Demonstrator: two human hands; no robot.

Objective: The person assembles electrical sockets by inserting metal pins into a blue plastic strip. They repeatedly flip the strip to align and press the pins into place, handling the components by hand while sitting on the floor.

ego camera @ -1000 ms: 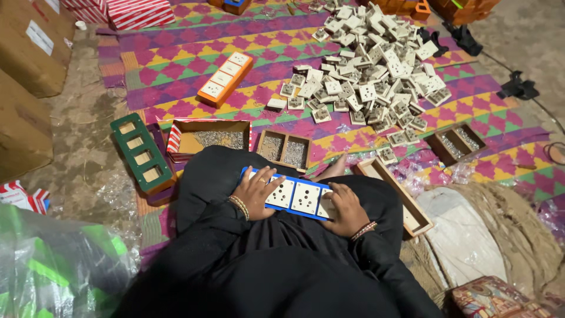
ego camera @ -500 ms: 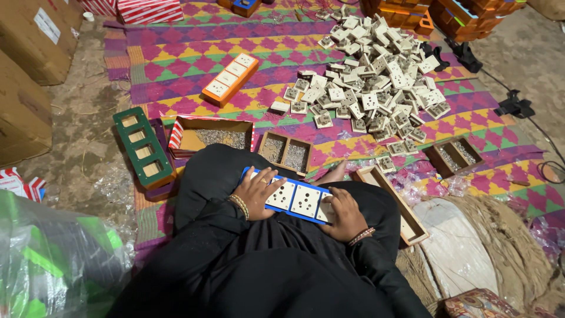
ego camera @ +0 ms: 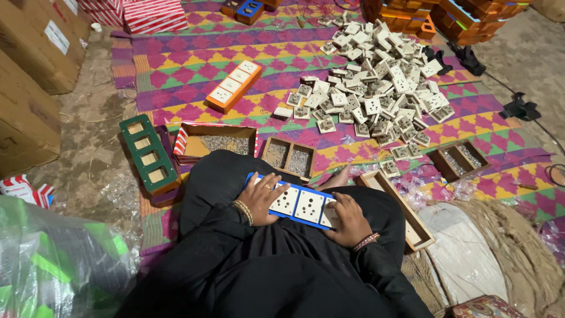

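A blue board with white socket modules (ego camera: 301,206) lies across my lap, on black cloth. My left hand (ego camera: 261,197) rests on its left end, fingers spread over the first module. My right hand (ego camera: 346,219) covers its right end, fingers curled over the edge. Both wrists wear bead bracelets. A bare foot shows just beyond the board.
A pile of white socket modules (ego camera: 376,88) lies on the patterned mat (ego camera: 194,76). An orange board with sockets (ego camera: 234,86), an empty green frame (ego camera: 148,153), trays of screws (ego camera: 219,143) (ego camera: 289,157) (ego camera: 459,159), a long wooden tray (ego camera: 397,203), cardboard boxes (ego camera: 29,70) and plastic bags (ego camera: 53,265) surround me.
My hands stay on the blue board with hardly any shift. The camera has tilted a little, so the scene sits slightly lower in view.
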